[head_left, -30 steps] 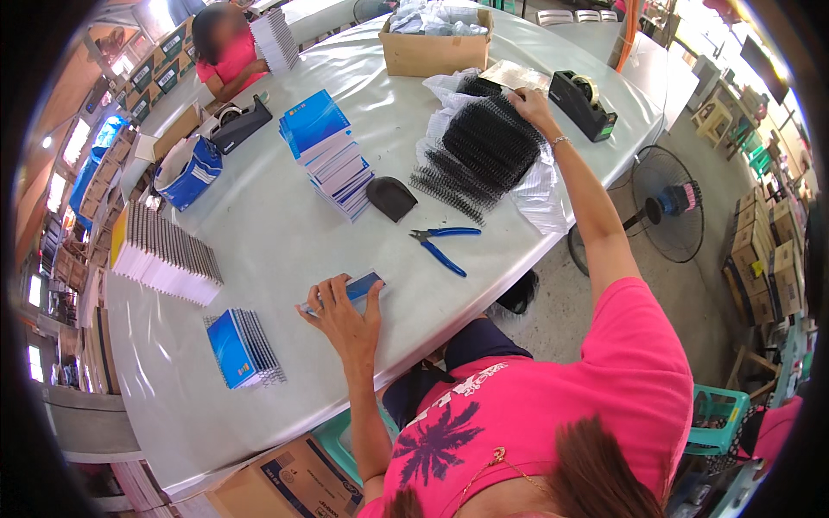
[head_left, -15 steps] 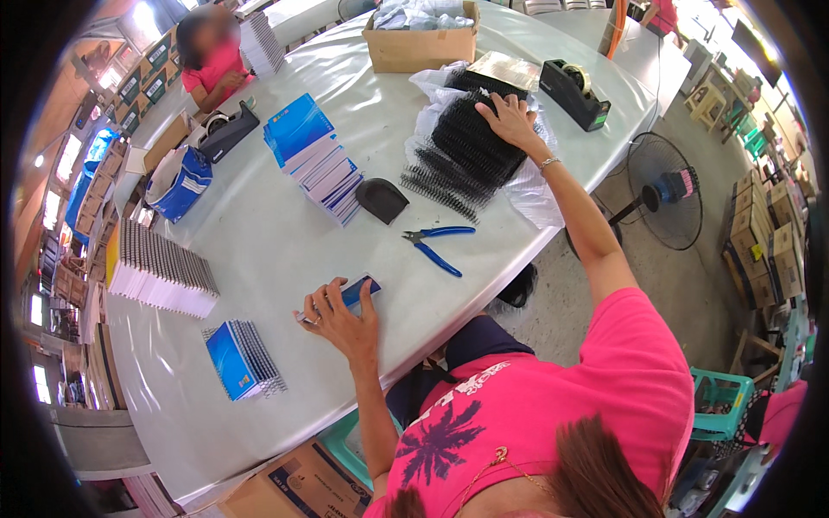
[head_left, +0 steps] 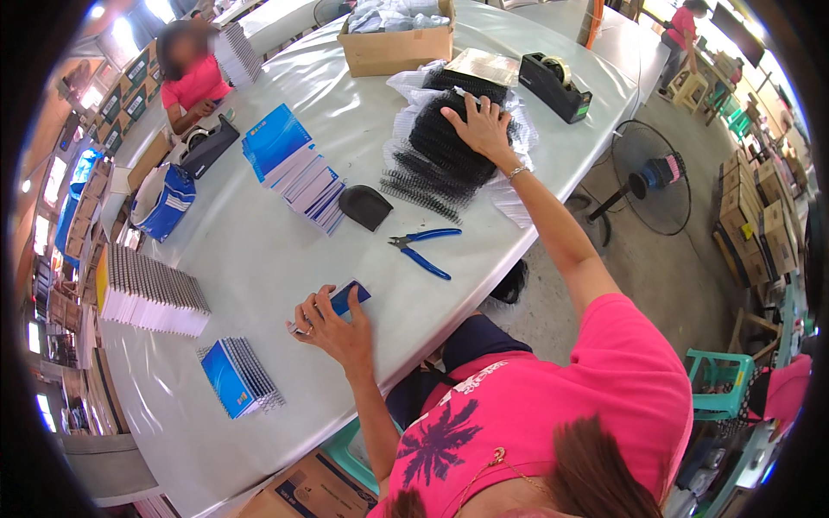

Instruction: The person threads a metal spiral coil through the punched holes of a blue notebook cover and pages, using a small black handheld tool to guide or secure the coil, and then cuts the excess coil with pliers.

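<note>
Left hand: the left hand [head_left: 337, 328] lies palm down on a small blue notebook [head_left: 345, 300] at the near edge of the white table [head_left: 259, 259], fingers curled loosely over it, pinning it flat rather than lifting it.
Notebook axis: its long axis runs from near left to far right; the uncovered end points toward the pliers.
Right hand: the right hand [head_left: 479, 125] is stretched far across the table, fingers spread wide and pressed on a heap of black spiral binding coils [head_left: 445, 142] lying on clear plastic wrap; no coil is clearly pinched.
Coil axis: the loose coils at the heap's near edge lie roughly side by side, running left to right.
Between the hands: blue-handled pliers [head_left: 423, 246], jaws pointing left, and a black pouch [head_left: 364, 205].
Further out: a fanned stack of blue notebooks [head_left: 294, 168], a tape dispenser [head_left: 554, 85], a cardboard box [head_left: 397, 43].
</note>
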Demonstrator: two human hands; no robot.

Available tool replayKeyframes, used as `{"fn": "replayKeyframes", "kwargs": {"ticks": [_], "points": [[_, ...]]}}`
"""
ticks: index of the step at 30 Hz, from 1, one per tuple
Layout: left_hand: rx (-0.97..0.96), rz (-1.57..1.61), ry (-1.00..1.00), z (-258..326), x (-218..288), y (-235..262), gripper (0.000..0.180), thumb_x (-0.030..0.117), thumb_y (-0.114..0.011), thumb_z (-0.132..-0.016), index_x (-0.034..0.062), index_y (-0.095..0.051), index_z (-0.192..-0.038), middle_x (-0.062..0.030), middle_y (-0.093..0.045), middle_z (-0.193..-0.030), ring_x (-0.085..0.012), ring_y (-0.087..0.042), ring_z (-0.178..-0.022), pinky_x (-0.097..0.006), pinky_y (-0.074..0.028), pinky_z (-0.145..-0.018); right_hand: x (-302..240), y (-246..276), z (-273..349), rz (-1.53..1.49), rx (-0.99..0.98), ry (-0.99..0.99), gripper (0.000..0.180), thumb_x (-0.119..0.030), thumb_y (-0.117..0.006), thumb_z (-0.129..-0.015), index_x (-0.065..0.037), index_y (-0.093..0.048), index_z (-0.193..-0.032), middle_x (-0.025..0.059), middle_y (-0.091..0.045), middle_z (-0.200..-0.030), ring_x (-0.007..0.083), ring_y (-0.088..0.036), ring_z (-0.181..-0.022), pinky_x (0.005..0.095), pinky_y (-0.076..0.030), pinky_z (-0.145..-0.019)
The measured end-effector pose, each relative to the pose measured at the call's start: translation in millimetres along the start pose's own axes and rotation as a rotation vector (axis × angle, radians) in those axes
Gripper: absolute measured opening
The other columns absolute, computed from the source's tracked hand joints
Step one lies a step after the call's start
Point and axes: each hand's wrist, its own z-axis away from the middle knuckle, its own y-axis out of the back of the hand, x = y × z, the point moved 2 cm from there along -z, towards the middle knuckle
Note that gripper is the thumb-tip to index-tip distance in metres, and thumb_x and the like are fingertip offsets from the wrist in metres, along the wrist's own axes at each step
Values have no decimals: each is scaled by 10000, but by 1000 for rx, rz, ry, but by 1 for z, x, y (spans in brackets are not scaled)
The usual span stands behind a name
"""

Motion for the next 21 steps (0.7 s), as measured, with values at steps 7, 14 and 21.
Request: {"fn": "replayKeyframes", "kwargs": {"ticks": [7,14,21], "points": [[13,-3,9,3,7,4,571,525,-853,-643,127,-597,-963,-36,-519,-1052,-290,-429,-1171,-604,-178,-1102,-19,-3,0,5,-57,-56,893,-742,-322,-923,4,-442,-1400,315,-456,-1385,484,-434,-1271,657,-268,-1032],[5,-9,57,6,1,10,588,524,-874,-608,103,-564,-877,-51,-514,-1033,-294,-430,-1170,-612,-141,-1126,-17,1,-12,-84,-223,-27,818,-734,-326,-926,-71,-525,-1361,286,-495,-1367,483,-472,-1222,665,-273,-1020],[93,15,-27,1,13,8,512,477,-856,-660,80,-576,-822,-77,-539,-923,-307,-472,-1087,-556,-235,-1066,60,-11,-87,-274,-211,-16,321,-234,-492,-911,-73,-722,-1066,226,-701,-1032,388,-659,-1013,466,-504,-902]]}}
